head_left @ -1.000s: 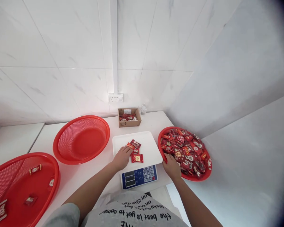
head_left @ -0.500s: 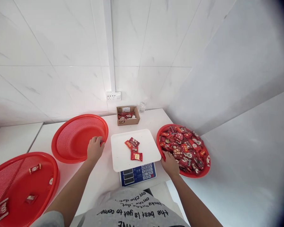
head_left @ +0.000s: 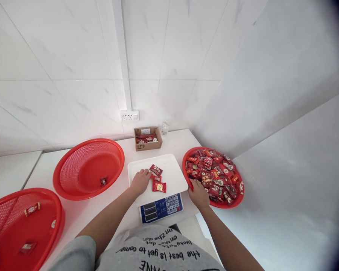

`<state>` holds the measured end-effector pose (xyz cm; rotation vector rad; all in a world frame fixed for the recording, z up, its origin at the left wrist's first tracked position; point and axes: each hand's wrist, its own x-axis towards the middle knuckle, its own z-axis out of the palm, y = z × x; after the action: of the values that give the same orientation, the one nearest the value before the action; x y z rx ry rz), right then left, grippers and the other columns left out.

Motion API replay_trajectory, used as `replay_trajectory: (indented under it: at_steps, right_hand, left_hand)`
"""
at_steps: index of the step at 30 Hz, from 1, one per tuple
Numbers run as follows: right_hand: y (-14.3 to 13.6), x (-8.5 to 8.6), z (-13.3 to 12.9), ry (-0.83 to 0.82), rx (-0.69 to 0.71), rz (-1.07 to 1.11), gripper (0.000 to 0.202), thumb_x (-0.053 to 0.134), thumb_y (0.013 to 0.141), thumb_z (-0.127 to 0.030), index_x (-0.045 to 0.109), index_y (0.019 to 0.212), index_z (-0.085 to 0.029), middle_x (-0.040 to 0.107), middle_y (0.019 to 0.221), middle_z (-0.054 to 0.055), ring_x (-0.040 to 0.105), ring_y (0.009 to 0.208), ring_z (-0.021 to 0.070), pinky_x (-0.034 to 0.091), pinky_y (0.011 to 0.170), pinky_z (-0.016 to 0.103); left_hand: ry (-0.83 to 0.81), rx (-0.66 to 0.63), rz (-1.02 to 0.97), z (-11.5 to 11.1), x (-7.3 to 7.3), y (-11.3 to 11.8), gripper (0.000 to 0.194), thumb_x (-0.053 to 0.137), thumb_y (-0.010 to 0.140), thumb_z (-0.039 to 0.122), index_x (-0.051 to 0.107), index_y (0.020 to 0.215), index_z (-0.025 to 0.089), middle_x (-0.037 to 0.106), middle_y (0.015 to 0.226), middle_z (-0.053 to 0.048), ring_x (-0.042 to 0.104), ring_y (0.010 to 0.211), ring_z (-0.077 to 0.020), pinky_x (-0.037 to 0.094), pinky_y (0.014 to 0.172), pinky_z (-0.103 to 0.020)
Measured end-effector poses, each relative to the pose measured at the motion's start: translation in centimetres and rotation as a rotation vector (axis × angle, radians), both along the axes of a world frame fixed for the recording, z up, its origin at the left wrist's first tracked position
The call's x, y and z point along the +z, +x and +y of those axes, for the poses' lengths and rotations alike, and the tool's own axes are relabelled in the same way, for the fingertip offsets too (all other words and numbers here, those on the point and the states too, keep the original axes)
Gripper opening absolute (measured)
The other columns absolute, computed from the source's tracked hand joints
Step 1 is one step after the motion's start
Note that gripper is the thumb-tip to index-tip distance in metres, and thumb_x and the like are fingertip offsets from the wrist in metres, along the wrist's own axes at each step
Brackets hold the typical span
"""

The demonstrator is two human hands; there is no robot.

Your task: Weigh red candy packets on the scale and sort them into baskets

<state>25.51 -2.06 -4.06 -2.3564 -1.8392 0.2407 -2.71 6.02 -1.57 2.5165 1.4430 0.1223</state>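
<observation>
While the left hand (head_left: 140,181) rests low over the white rectangular plastic tray (head_left: 172,169), its fingers are bent together at the left edge of some small glossy red wrapped packets (head_left: 159,187); I cannot tell whether it pinches one. These packets lie near the middle of the tray, which sits on a blue-panelled scale (head_left: 161,208). The right hand (head_left: 199,194) is closed on the near-left rim of a round red plastic basket heaped with packets (head_left: 226,206), just beside the tray. Behind the tray, a brown cardboard box (head_left: 148,146) of packets stands on the white bench (head_left: 180,139) near a clear glass (head_left: 164,128). To the left, a perforated red basket (head_left: 93,165) contains one small packet (head_left: 103,181), and a nearer red basket (head_left: 42,233) contains a few
</observation>
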Motion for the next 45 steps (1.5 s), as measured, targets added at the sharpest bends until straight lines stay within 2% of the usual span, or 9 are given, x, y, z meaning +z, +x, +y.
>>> replay_trajectory:
  at_steps: [7,11,14,22,25,30,34,42,45]
  right_hand:
    - [-0.2,0.5,0.1,-0.051,-0.018,0.006,0.042,0.039,0.084,-0.024,0.047,0.124,-0.020,0.052,0.123,0.008,0.046,0.112,0.0204,0.040,0.082,0.028]
    - [-0.2,0.6,0.1,-0.063,-0.024,0.003,0.042,0.039,0.084,-0.024,0.047,0.125,-0.020,0.053,0.122,0.008,0.046,0.111,0.0204,0.040,0.083,0.028]
    - [-0.2,0.6,0.1,-0.062,-0.023,-0.001,0.042,0.039,0.084,-0.024,0.047,0.125,-0.020,0.053,0.122,0.008,0.047,0.110,0.0202,0.040,0.082,0.028]
    - [-0.1,0.5,0.1,-0.040,-0.011,0.015,0.042,0.040,0.084,-0.023,0.047,0.125,-0.020,0.053,0.121,0.008,0.046,0.111,0.0195,0.038,0.084,0.027]
    - [-0.1,0.5,0.1,-0.046,-0.012,0.021,0.043,0.040,0.083,-0.022,0.046,0.126,-0.020,0.052,0.123,0.007,0.046,0.112,0.0192,0.038,0.084,0.027]
    - [0.0,0.3,0.1,-0.034,-0.013,0.024,0.042,0.039,0.084,-0.022,0.047,0.124,-0.020,0.052,0.124,0.007,0.044,0.115,0.0199,0.039,0.084,0.028]
    - [-0.1,0.2,0.0,-0.034,-0.020,0.018,0.041,0.039,0.085,-0.024,0.047,0.124,-0.020,0.052,0.123,0.007,0.046,0.112,0.0199,0.039,0.082,0.028]
    - [0.0,0.4,0.0,-0.026,-0.006,0.026,0.041,0.040,0.083,-0.022,0.048,0.123,-0.019,0.053,0.122,0.008,0.047,0.110,0.0198,0.039,0.082,0.027]
    - [-0.1,0.5,0.1,-0.038,-0.016,0.024,0.041,0.040,0.083,-0.022,0.047,0.124,-0.020,0.052,0.122,0.008,0.046,0.111,0.0197,0.039,0.083,0.027]
  left_hand:
    - [0.052,0.308,0.018,0.6,1.8,-5.3,0.028,0.035,0.089,0.017,0.062,0.095,0.016,0.062,0.093,-0.009,0.054,0.091,-0.0191,0.043,0.079,-0.030]
    - [0.143,0.586,0.010,1.2,3.7,-10.2,0.032,0.032,0.088,0.021,0.060,0.102,0.013,0.060,0.102,-0.013,0.052,0.095,-0.0254,0.044,0.073,-0.036]
    - [0.232,0.681,-0.069,0.9,3.6,-11.3,0.028,0.042,0.084,0.021,0.060,0.104,0.017,0.059,0.109,-0.011,0.051,0.099,-0.0266,0.045,0.075,-0.036]
    - [0.039,-0.141,-0.247,-3.4,0.9,0.4,0.025,0.044,0.087,0.026,0.060,0.106,0.019,0.061,0.109,-0.007,0.052,0.102,-0.0205,0.041,0.091,-0.035]
    - [-0.027,-0.210,-0.176,-4.4,0.2,2.8,0.032,0.049,0.085,0.026,0.054,0.115,0.019,0.056,0.120,-0.008,0.047,0.112,-0.0227,0.039,0.094,-0.038]
    - [-0.051,-0.181,-0.122,-4.7,-0.8,2.3,0.032,0.039,0.088,0.019,0.052,0.117,0.019,0.059,0.113,-0.009,0.052,0.103,-0.0212,0.042,0.089,-0.037]
    - [-0.034,-0.007,-0.214,-4.4,-0.7,-0.5,0.031,0.036,0.090,0.021,0.053,0.116,0.019,0.062,0.107,-0.007,0.055,0.099,-0.0196,0.044,0.088,-0.034]
    - [0.204,0.666,-0.211,-1.6,2.0,-11.8,0.036,0.040,0.085,0.027,0.055,0.115,0.016,0.060,0.110,-0.013,0.053,0.102,-0.0277,0.046,0.082,-0.040]
    - [0.257,0.685,-0.149,-1.2,2.4,-12.4,0.037,0.040,0.084,0.026,0.055,0.116,0.014,0.057,0.115,-0.015,0.050,0.107,-0.0294,0.042,0.088,-0.043]
